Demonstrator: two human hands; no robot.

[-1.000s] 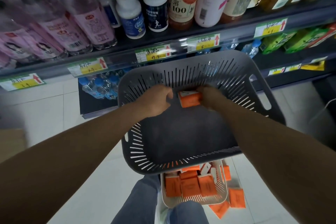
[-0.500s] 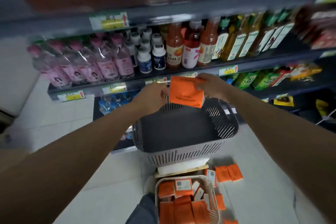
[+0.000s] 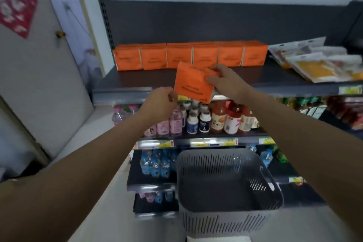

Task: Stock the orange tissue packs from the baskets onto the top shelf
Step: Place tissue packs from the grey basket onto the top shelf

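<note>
Both hands hold one pack (image 3: 191, 86) in the air, tilted, just in front of the top shelf (image 3: 147, 78) edge. Left hand (image 3: 159, 100) pinches its lower left corner. Right hand (image 3: 225, 80) grips the right end, fingers curled over the top, hiding that end. Pack print is blurred. Row of packs (image 3: 192, 56) stands upright at the shelf back, touching. Grey basket (image 3: 225, 220) sits below.

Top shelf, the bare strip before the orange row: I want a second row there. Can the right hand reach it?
Probably yes: the right hand, gripping the tissue pack, is at the front edge of the top shelf, and the strip before the row of packs lies bare.
</note>
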